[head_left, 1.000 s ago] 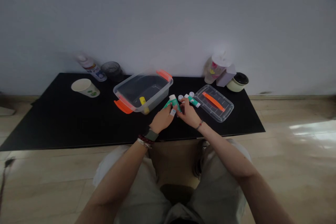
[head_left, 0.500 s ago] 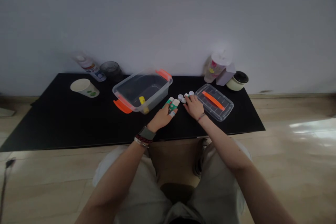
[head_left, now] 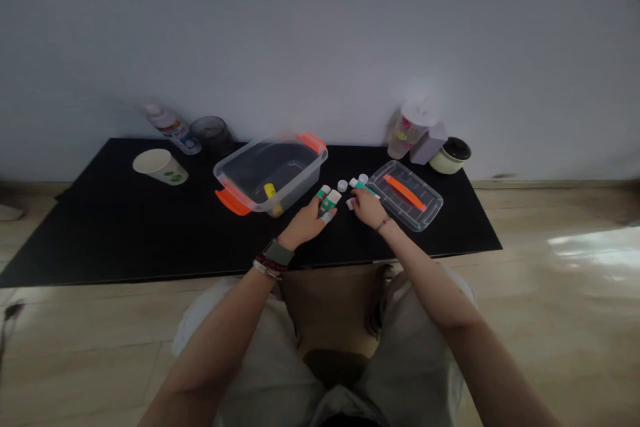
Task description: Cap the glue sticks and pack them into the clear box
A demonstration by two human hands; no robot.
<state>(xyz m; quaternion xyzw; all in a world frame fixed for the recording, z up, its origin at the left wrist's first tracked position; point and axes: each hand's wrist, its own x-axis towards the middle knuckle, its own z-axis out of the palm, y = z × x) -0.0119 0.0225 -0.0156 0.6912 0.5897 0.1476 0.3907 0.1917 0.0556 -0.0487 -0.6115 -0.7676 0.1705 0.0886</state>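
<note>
We saw the left hand (head_left: 305, 224) half closed, its fingers curled around two green-and-white tubes (head_left: 325, 200) that stood out just past the fingertips, and the hold looked firm. The right hand (head_left: 369, 209) lay lower and flatter, its fingers spread and resting on a teal-and-white tube (head_left: 363, 185); we could not tell whether it had actually gripped that tube. The two hands were near each other but apart, with a small white cap (head_left: 342, 185) between them, beyond the fingertips. Another small white cap (head_left: 363, 178) lay just past the right hand's fingers, and a pale cap-like piece (head_left: 349, 204) sat touching distance from them on the side toward the left hand.

To the left of the left hand stood a clear plastic tub (head_left: 295, 163) with orange handles, its lid off. Inside we saw only two small yellow pieces (head_left: 270, 191); none of the green tubes lay in it. To the right of the right hand lay the clear lid (head_left: 425, 210) with its orange strap, bare of tubes. So the tubes and caps were out on the black table (head_left: 100, 240), in or beside the hands, and nothing green had gone into the tub.
</note>
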